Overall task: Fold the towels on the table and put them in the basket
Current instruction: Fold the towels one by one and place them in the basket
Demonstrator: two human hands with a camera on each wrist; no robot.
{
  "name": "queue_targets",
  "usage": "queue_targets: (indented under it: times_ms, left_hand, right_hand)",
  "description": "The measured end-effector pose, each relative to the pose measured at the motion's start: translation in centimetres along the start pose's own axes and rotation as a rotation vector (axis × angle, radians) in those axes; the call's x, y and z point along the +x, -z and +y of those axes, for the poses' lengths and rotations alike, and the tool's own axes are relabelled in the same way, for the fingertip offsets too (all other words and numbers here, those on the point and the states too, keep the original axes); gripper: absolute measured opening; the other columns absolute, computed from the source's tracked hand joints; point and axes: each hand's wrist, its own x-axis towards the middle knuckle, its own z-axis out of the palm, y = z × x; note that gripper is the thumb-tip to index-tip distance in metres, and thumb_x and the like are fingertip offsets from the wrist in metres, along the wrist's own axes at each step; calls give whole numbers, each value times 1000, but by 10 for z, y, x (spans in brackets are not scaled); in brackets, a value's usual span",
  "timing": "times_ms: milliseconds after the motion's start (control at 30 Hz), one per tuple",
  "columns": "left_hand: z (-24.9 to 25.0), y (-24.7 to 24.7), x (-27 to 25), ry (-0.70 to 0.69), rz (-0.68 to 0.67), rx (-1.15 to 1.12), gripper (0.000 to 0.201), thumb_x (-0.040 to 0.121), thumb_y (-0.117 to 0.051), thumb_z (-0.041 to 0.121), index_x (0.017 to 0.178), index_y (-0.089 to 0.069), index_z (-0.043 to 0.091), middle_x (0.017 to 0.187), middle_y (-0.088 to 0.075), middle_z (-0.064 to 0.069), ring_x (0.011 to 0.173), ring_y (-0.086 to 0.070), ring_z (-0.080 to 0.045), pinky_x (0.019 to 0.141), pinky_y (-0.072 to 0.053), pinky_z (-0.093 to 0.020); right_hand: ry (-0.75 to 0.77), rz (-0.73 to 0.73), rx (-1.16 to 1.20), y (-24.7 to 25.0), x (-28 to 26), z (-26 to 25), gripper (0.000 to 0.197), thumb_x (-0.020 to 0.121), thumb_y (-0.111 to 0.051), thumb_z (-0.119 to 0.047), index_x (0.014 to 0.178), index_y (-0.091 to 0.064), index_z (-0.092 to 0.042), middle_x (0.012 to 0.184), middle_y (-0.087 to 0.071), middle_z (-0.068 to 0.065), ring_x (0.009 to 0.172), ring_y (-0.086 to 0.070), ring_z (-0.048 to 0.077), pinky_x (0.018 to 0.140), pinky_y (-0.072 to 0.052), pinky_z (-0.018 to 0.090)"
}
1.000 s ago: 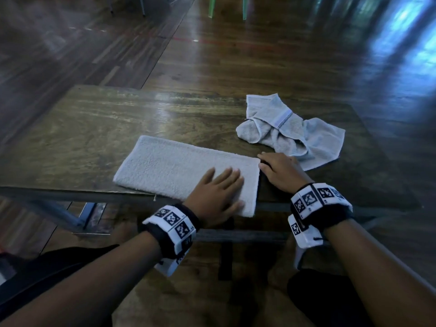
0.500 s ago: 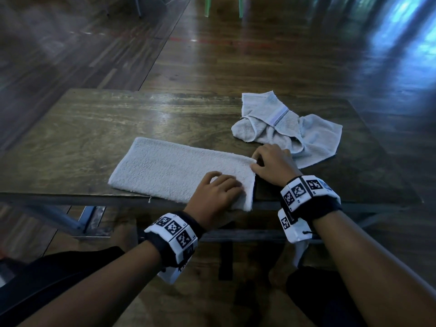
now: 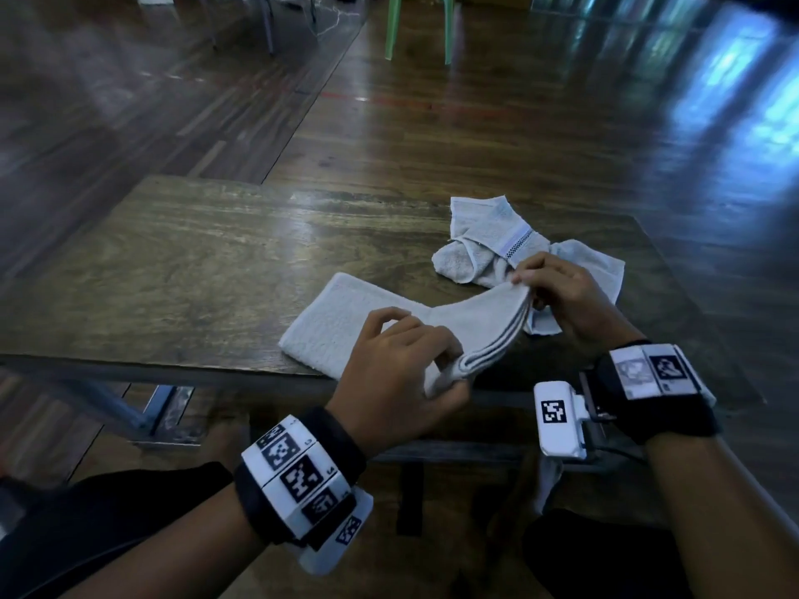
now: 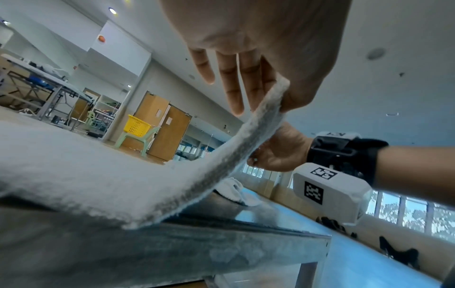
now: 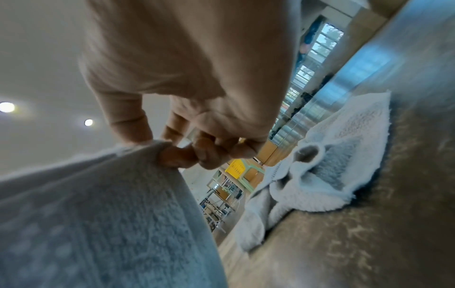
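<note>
A white folded towel (image 3: 341, 322) lies at the near edge of the wooden table (image 3: 181, 261), its right end lifted off the surface. My left hand (image 3: 436, 369) pinches the near right corner of that towel (image 4: 268, 109). My right hand (image 3: 536, 291) pinches the far right corner (image 5: 157, 148). A second, crumpled grey-white towel (image 3: 488, 248) with a dotted stripe lies just behind my right hand, also seen as a heap (image 5: 320, 175) in the right wrist view. A yellow basket (image 4: 136, 125) sits on a green chair far across the room.
The table's near metal edge (image 4: 221, 233) runs below the lifted towel. The green chair (image 3: 419, 23) stands on the wooden floor beyond the table. My legs in dark clothing are under the near edge.
Both hands went from resting flat at the towel's right end to pinching its two right corners, and they have raised that end off the table.
</note>
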Motion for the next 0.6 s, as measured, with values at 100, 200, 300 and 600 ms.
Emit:
queue_targets:
  times_ms: [100, 200, 300, 600]
  left_hand:
    - [-6, 8, -5, 84, -22, -37, 14, 74, -67, 32, 74, -59, 20, 68, -61, 14, 65, -54, -3, 88, -42, -34]
    - [-18, 19, -13, 163, -35, -68, 17, 76, -64, 35, 72, -57, 20, 67, -59, 13, 63, -55, -6, 84, -42, -33]
    - [-31, 29, -23, 233, -49, -93, 20, 80, -58, 40, 73, -56, 22, 67, -57, 12, 63, -54, -7, 80, -43, -33]
    - [-56, 60, -59, 366, -19, -142, 19, 90, -52, 41, 78, -51, 27, 67, -55, 14, 65, -55, -5, 67, -37, -23]
  right_hand:
    - [-38, -93, 75, 2, -2, -2, 25, 71, -45, -14, 82, -67, -15, 79, -62, 0, 67, -53, 10, 59, -41, 20]
    - [-30, -219, 63, -4, -2, -7, 24, 84, -52, 3, 101, -62, -12, 90, -69, 1, 85, -64, 10, 72, -52, 18]
    - [22, -221, -10, -17, -1, -12, 30, 74, -64, -11, 104, -62, -13, 95, -72, 1, 93, -67, 9, 77, -52, 15]
    - [198, -196, -332, -79, 27, -27, 16, 88, -61, -12, 104, -63, -17, 98, -67, -1, 90, -62, 6, 79, -50, 16]
